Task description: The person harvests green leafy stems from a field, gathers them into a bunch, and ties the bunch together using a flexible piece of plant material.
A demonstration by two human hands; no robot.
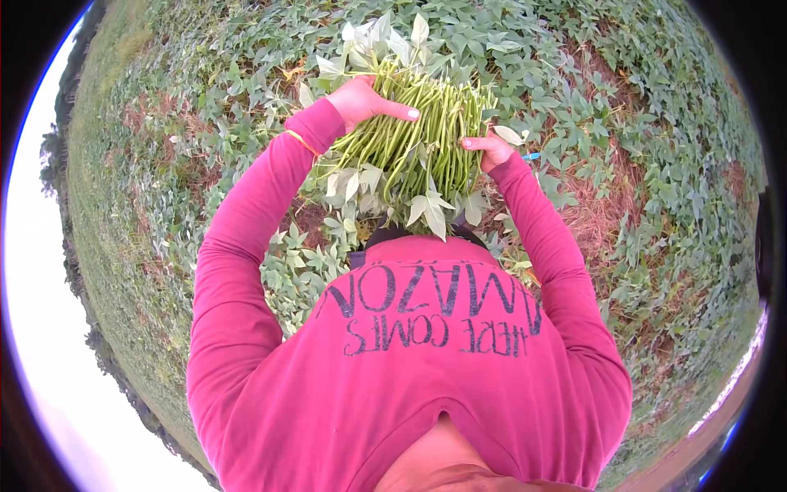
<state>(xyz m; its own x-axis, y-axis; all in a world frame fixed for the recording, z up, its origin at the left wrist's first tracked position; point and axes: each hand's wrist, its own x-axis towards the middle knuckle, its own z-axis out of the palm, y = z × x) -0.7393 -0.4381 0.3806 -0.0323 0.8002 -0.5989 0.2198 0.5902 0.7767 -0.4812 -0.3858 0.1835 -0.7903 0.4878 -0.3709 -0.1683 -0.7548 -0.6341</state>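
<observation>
Open field all around, under a pale, washed-out sky at the picture's left rim, bent round by the lens. Low carpet of green heart-shaped creeping leaves (639, 189) over the ground, broken beyond the right fingers by patches of reddish-brown bare soil and dry straw (594, 209). Held up above that cover, between both sets of fingers, a thick bundle of long, thin, smooth green vine stems (414, 135), packed side by side and running roughly parallel, with pale, matte, pointed leaves fanning out past the fingertips at the far end and more drooping at the near end. Left hand (369, 102) clenched over the bundle's left side, thumb stretched across the stems, light polish on the nail. Right hand (489, 150) closed on the right edge, fingers curled into the stems and mostly hidden by them. Just beyond the right fingers, a small bright blue object (531, 156), too small to identify. Thin orange band (302, 141) at the left wrist, just behind the fingers. Long sleeves and chest of a soft pink knit top (393, 385) filling the lower frame, dark printed lettering across the front.
</observation>
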